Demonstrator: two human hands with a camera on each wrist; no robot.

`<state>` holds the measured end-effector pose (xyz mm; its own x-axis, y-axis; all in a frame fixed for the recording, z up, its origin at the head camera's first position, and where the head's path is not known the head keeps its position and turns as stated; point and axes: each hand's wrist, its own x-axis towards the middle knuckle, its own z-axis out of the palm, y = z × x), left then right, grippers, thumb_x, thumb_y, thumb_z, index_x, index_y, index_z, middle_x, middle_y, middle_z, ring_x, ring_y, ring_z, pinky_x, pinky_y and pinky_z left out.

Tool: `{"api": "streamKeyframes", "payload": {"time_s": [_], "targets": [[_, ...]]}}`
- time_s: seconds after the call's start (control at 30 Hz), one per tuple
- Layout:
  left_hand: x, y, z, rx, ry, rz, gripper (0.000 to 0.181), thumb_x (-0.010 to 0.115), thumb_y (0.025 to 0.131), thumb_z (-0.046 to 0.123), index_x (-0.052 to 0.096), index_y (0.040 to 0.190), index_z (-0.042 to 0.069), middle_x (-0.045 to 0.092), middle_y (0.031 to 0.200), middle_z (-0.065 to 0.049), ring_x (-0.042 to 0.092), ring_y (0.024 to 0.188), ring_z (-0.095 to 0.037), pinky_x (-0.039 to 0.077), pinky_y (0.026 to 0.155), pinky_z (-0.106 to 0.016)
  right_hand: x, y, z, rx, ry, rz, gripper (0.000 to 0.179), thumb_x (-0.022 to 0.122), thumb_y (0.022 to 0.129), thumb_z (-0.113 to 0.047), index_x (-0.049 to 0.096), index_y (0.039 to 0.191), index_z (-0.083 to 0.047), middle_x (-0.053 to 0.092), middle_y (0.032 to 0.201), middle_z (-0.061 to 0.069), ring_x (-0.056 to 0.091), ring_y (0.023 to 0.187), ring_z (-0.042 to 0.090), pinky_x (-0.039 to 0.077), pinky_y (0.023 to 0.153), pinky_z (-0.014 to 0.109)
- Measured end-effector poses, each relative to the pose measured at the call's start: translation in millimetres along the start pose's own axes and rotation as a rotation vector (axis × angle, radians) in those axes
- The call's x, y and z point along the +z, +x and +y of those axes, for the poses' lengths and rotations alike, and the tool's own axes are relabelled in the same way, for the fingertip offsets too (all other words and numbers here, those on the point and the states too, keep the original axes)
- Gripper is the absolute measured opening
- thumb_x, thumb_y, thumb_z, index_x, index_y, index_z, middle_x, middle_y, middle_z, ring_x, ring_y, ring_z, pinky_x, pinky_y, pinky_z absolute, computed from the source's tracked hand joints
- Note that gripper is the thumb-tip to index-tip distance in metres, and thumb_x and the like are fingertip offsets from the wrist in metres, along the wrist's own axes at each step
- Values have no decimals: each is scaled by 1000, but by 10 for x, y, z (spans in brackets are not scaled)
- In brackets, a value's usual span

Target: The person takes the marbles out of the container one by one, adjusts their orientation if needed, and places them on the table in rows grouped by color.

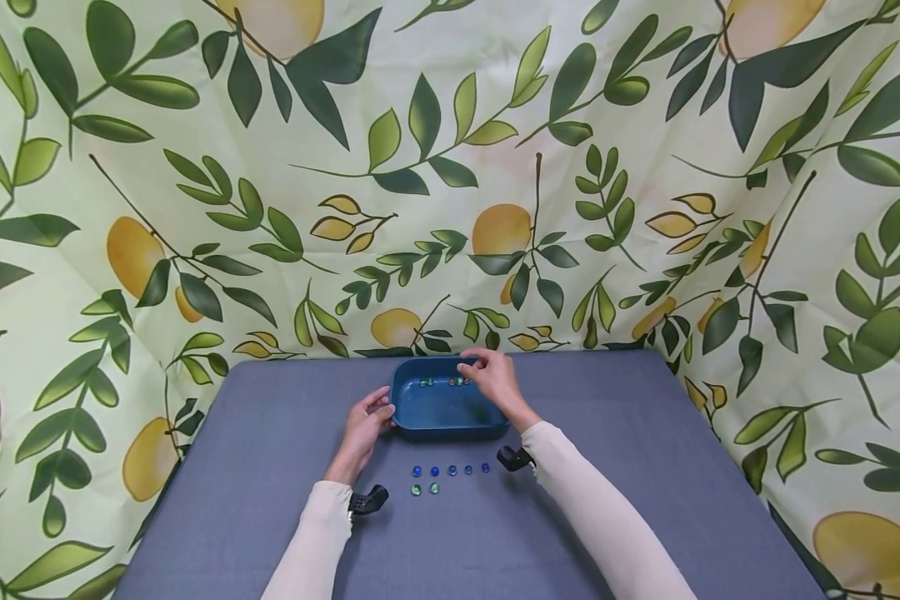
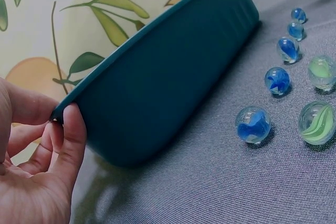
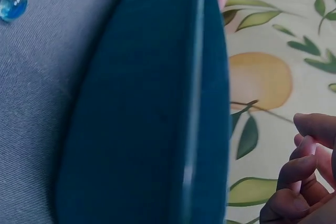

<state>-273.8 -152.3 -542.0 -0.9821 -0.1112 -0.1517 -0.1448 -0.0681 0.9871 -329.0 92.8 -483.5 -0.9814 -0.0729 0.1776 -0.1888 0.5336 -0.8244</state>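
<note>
Head view: a printed cloth (image 1: 435,200) with green leaves and yellow fruit hangs behind the dish, filling most of the scene. Next in size comes the grey-blue tabletop (image 1: 285,433), which carries the dish. Two pale sleeves (image 1: 600,508) reach in from the near side, one to each side of the dish. The dish (image 1: 450,431) itself is deep blue, oblong and round-cornered. At its left end is the left hand (image 1: 367,425), its grip clamped on the rim, thumb on the outer side in the left wrist view. The right hand (image 1: 491,377) is over the dish's far right part, fingers bent; whether its grip is together on anything I cannot tell. Black wrist cameras (image 1: 369,500) sit at both cuffs, nearer the person than the dish. Smallest are the marbles. Five blue marbles (image 1: 452,471) form a row in front of the dish, well apart from the hands; two green marbles (image 1: 434,487) lie past that row, farther from the dish. Several more marbles (image 1: 427,382), some green and some orange, lie inside the dish along its far wall.
</note>
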Motion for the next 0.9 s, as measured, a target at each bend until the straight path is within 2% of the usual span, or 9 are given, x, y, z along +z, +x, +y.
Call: {"api": "streamKeyframes", "payload": {"time_s": [0.33, 0.7, 0.9], "targets": [[7, 10, -5, -2, 2, -2, 46, 56, 94, -1, 51, 140, 0, 50, 115, -13, 55, 82, -14, 53, 66, -20, 202, 109, 151, 87, -46, 11, 24, 75, 87, -22, 75, 109, -14, 55, 63, -2, 45, 51, 13, 33, 49, 26], [12, 9, 2, -3, 10, -4, 46, 56, 94, 0, 50, 140, 1, 49, 118, -15, 55, 90, -21, 52, 67, -20, 362, 153, 279, 188, -176, -5, 28, 76, 85, -28, 75, 111, -19, 53, 59, -2, 44, 51, 14, 29, 49, 25], [8, 1, 7, -1, 6, -2, 46, 56, 94, -1, 50, 140, 0, 49, 117, -15, 55, 86, -17, 52, 67, -20, 399, 156, 322, 217, -210, -35, 28, 77, 84, -30, 75, 110, -22, 65, 64, -1, 49, 57, 15, 34, 54, 26]]}}
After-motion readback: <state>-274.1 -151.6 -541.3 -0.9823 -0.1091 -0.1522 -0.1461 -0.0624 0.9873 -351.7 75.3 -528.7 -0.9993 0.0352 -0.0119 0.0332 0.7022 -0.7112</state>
